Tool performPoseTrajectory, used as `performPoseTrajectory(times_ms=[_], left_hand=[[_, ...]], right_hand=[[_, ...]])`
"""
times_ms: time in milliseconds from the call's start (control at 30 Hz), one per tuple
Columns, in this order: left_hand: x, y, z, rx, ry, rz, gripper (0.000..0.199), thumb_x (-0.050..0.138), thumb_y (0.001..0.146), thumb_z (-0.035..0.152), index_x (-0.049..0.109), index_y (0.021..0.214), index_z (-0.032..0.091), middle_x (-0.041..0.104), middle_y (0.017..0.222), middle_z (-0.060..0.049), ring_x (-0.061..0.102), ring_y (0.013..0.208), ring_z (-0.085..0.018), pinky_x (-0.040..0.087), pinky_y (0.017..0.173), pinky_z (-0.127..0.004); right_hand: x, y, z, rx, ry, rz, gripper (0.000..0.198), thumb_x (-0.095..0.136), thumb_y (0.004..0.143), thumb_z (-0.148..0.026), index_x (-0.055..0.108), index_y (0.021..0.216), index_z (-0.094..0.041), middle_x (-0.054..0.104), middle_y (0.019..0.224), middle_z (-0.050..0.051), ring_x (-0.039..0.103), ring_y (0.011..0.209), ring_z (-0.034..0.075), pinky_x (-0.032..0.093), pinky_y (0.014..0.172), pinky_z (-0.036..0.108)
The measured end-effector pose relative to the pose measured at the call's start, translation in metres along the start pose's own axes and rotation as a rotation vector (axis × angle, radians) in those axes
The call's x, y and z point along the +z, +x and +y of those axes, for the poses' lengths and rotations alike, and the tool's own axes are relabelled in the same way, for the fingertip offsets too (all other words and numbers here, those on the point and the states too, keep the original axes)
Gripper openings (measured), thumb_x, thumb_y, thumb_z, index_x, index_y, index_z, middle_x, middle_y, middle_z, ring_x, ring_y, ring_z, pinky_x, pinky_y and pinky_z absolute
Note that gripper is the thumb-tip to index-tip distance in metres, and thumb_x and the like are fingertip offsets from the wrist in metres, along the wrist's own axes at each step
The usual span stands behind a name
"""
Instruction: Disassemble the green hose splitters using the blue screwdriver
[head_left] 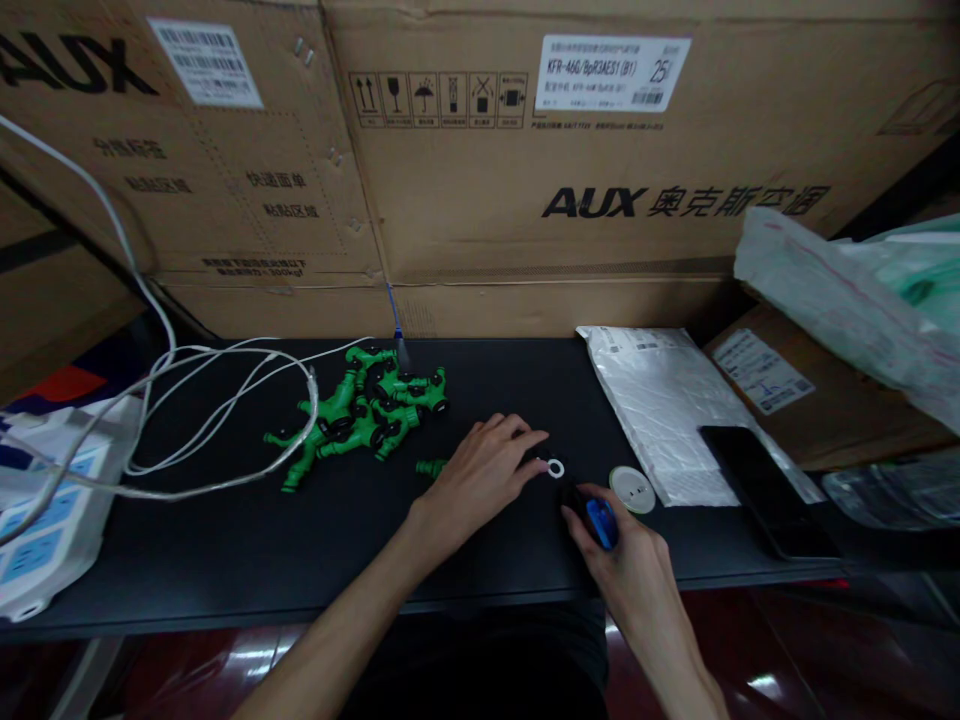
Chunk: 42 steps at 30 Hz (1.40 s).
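the left cardboard panel (247, 225) bears "aux", "快递面单", "300kgf" and a barcode label (206, 62), its print illegible. the right cardboard panel (465, 210) bears "aux 奥克斯空调", handling signs (439, 100) (upward arrows, glass, umbrella) and a white label (613, 73) reading "kfr-46g/bpr3aes1(b1)" and "25".

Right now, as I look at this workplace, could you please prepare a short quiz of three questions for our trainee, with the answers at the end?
1. Multiple choice: what does the right hand hold?
A) a smartphone
B) a blue item
C) a power strip

2. True or false: the green hose connectors lie to the left of the white ring.

3. Fill in: the brown cardboard behind the black table bears the Latin letters ___.

Key: 1. B; 2. true; 3. AUX.
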<state>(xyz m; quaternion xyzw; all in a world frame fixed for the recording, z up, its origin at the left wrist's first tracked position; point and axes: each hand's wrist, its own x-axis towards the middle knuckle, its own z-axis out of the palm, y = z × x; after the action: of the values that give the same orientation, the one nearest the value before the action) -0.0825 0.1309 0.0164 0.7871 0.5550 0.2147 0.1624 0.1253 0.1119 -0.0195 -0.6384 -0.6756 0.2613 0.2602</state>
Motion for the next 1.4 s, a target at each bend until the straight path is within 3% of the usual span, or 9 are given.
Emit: performPoseTrajectory(times_ms=[167, 400, 567, 667, 833, 1033, 1200, 1400], left_hand=[[0.015, 0.029, -0.012, 0.086, -0.092, -0.117, 0.025, 0.055, 0.105, 0.025, 0.070, 0.126, 0.022, 0.069, 0.119, -0.007, 0.066, 0.114, -0.024, 0.054, 0.099, -0.040], [0.009, 0.021, -0.030, -0.002, -0.126, -0.107, 0.019, 0.050, 0.106, 0.020, 0.068, 0.110, 0.019, 0.067, 0.109, -0.005, 0.068, 0.101, -0.019, 0.054, 0.092, -0.032], [-0.004, 0.006, -0.024, -0.014, -0.101, -0.138, 0.019, 0.057, 0.104, 0.029, 0.068, 0.117, 0.020, 0.067, 0.115, -0.005, 0.066, 0.109, -0.022, 0.053, 0.098, -0.036], [-0.009, -0.001, -0.022, 0.029, -0.056, -0.181, 0.033, 0.071, 0.096, 0.034, 0.065, 0.127, 0.024, 0.064, 0.125, -0.005, 0.061, 0.120, -0.026, 0.050, 0.103, -0.039], [-0.013, -0.010, -0.024, 0.092, 0.017, -0.256, 0.022, 0.059, 0.102, 0.016, 0.067, 0.121, 0.023, 0.064, 0.123, -0.004, 0.063, 0.118, -0.021, 0.049, 0.104, -0.033], [-0.022, -0.005, -0.022, 0.099, 0.205, -0.320, 0.015, 0.062, 0.099, 0.015, 0.070, 0.110, 0.018, 0.069, 0.109, -0.006, 0.068, 0.100, -0.024, 0.052, 0.088, -0.033], [-0.022, 0.003, -0.021, 0.106, 0.190, -0.333, 0.005, 0.069, 0.092, 0.013, 0.073, 0.091, 0.016, 0.069, 0.095, -0.005, 0.069, 0.090, -0.023, 0.052, 0.080, -0.031], [-0.030, 0.015, -0.014, 0.113, 0.085, -0.311, 0.007, 0.071, 0.092, 0.015, 0.077, 0.093, 0.018, 0.073, 0.096, -0.004, 0.070, 0.093, -0.022, 0.053, 0.077, -0.030]], right_hand=[[-0.001, -0.002, 0.003, 0.004, 0.023, -0.003, 0.047, 0.057, 0.086, -0.054, 0.072, 0.112, -0.017, 0.079, 0.089, 0.013, 0.076, 0.078, 0.030, 0.058, 0.078, 0.038], [-0.003, -0.001, 0.003, 0.032, 0.072, -0.042, 0.046, 0.057, 0.086, -0.054, 0.072, 0.112, -0.018, 0.080, 0.096, 0.012, 0.078, 0.089, 0.030, 0.058, 0.083, 0.038], [-0.003, -0.001, 0.002, 0.028, 0.078, -0.037, 0.045, 0.058, 0.086, -0.053, 0.072, 0.112, -0.019, 0.080, 0.095, 0.012, 0.078, 0.086, 0.030, 0.059, 0.082, 0.039], [-0.003, -0.002, 0.003, 0.017, 0.070, -0.024, 0.045, 0.058, 0.087, -0.054, 0.073, 0.112, -0.019, 0.080, 0.093, 0.012, 0.077, 0.082, 0.029, 0.059, 0.079, 0.038], [-0.002, -0.002, 0.007, 0.005, 0.048, -0.031, 0.044, 0.059, 0.088, -0.054, 0.073, 0.113, -0.021, 0.080, 0.093, 0.010, 0.077, 0.079, 0.028, 0.059, 0.077, 0.037], [-0.001, -0.001, 0.010, -0.006, 0.014, -0.032, 0.047, 0.059, 0.087, -0.057, 0.073, 0.113, -0.021, 0.079, 0.088, 0.010, 0.076, 0.075, 0.029, 0.058, 0.073, 0.036], [-0.002, 0.000, 0.010, -0.010, -0.018, -0.033, 0.051, 0.058, 0.086, -0.062, 0.073, 0.113, -0.021, 0.078, 0.084, 0.009, 0.077, 0.074, 0.028, 0.058, 0.072, 0.035], [-0.002, 0.002, 0.008, -0.019, -0.057, -0.011, 0.058, 0.055, 0.084, -0.068, 0.074, 0.109, -0.020, 0.078, 0.080, 0.011, 0.078, 0.077, 0.032, 0.058, 0.068, 0.037]])
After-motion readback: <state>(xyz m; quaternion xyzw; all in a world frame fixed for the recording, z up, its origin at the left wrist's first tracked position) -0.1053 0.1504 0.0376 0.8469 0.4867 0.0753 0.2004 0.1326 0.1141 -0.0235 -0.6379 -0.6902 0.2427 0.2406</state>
